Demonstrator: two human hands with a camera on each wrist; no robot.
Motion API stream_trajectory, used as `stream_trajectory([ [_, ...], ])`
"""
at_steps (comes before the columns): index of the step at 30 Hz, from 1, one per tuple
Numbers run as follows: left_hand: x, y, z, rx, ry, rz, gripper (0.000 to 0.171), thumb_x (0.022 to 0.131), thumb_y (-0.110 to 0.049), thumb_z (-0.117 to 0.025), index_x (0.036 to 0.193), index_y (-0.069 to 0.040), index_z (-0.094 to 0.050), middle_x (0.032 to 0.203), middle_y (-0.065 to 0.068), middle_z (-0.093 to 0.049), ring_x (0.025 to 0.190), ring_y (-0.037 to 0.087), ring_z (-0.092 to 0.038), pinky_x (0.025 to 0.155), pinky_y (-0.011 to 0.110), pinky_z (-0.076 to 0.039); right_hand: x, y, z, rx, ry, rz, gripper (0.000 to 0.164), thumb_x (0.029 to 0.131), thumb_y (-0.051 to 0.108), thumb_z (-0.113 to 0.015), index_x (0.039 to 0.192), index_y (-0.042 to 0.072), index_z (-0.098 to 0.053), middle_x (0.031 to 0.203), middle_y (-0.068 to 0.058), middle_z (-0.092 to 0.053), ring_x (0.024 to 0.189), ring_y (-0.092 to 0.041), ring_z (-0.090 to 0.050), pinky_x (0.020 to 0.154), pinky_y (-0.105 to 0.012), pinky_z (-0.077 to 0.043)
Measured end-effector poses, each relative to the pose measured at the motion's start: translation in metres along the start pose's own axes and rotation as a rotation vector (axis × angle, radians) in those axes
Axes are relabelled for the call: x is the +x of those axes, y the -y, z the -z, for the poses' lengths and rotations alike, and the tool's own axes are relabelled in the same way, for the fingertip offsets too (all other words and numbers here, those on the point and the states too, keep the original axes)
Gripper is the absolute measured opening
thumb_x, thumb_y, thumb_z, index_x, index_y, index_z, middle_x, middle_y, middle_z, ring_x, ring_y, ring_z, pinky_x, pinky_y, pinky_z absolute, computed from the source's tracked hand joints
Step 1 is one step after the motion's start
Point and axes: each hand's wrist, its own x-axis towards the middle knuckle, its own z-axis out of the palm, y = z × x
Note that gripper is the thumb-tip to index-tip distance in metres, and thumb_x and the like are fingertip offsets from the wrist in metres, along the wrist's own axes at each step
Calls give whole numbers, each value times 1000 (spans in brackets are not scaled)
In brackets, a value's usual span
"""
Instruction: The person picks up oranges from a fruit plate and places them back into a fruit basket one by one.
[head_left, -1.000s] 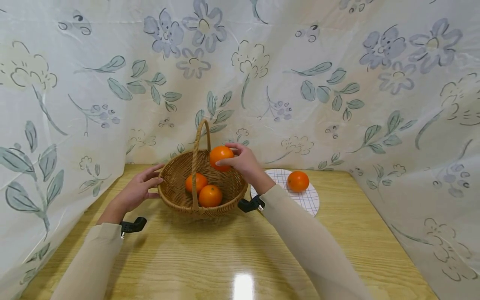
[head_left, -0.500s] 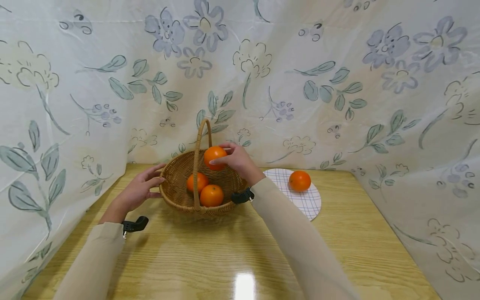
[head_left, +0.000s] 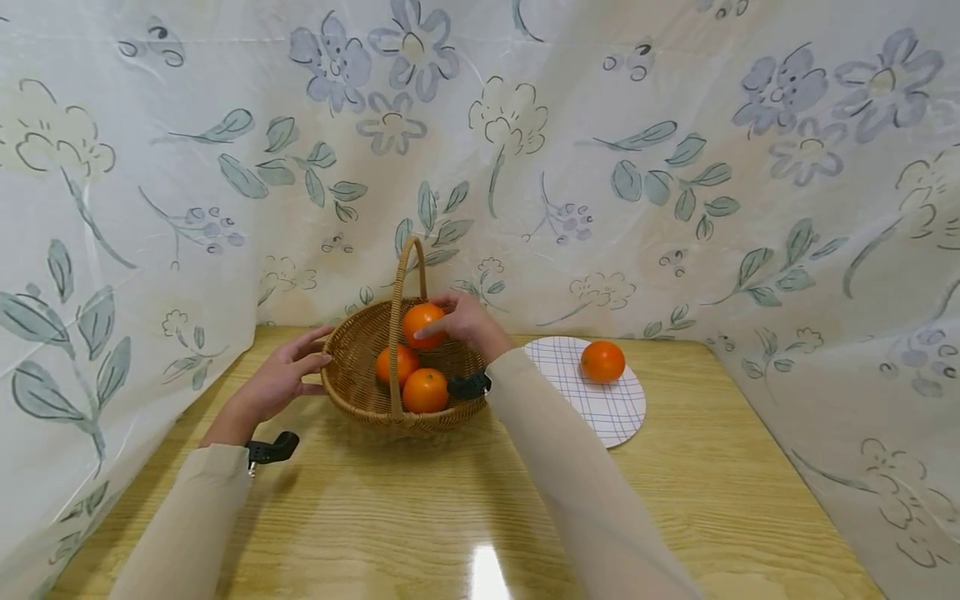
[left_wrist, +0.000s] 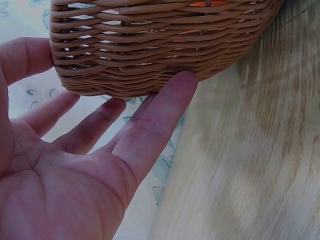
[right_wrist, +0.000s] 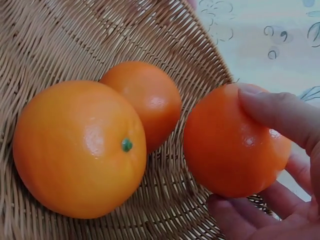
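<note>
In the head view, my right hand (head_left: 471, 323) holds an orange (head_left: 423, 325) inside the wicker basket (head_left: 347, 393), at its far right side behind the arched handle. The right wrist view shows the thumb (right_wrist: 280, 112) on top of this orange and several fingers beneath it. Two more oranges lie in the basket: one with a green stem end (right_wrist: 80, 150), and another orange (right_wrist: 145, 102) just behind it. My left hand (head_left: 279, 379) touches the basket's left side with fairly straight, spread fingers; in the left wrist view, a fingertip (left_wrist: 185, 82) rests against the woven wall.
A round white plate (head_left: 558, 367) with a blue grid pattern lies to the basket's right, bearing a single orange (head_left: 603, 362). Everything stands on a wood-grain table (head_left: 405, 508). Flower-printed cloth (head_left: 517, 192) encloses the back and both sides.
My right hand has carried the orange left and down, from above the basket's right rim into the basket. The left hand keeps its place on the basket's side.
</note>
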Motion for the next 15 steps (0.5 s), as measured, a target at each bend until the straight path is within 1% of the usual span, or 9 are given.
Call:
stream_trajectory([
  [3, 0, 1, 0, 2, 2, -4, 67, 111, -23, -46, 167, -15, -10, 164, 29, -20, 140, 51, -37, 90, 41, -61, 0, -3, -3, -33, -5, -19, 66, 73, 13, -93, 132, 7, -64, 131, -15, -61, 110, -28, -59, 98, -37, -54],
  [7, -1, 3, 1, 11, -5, -7, 67, 111, -22, -47, 166, -14, -11, 164, 29, -21, 139, 51, -39, 90, 41, -61, -1, -4, -6, -35, 0, -50, 69, 73, 11, -93, 135, 6, -62, 135, -16, -60, 111, -29, -58, 102, -38, -53],
  [11, -1, 4, 1, 10, -9, -8, 67, 111, -23, -47, 166, -13, -11, 164, 29, -20, 140, 51, -37, 90, 41, -61, -3, -4, -8, -36, -20, -80, 71, 74, 9, -92, 138, 6, -61, 139, -16, -58, 112, -29, -57, 101, -39, -53],
  [15, -2, 3, 1, 14, -11, -13, 66, 111, -22, -47, 166, -13, -12, 164, 29, -20, 142, 51, -35, 90, 41, -61, -5, -4, -8, -59, -31, -74, 70, 75, 8, -91, 139, 6, -61, 141, -16, -56, 110, -28, -55, 97, -38, -53],
])
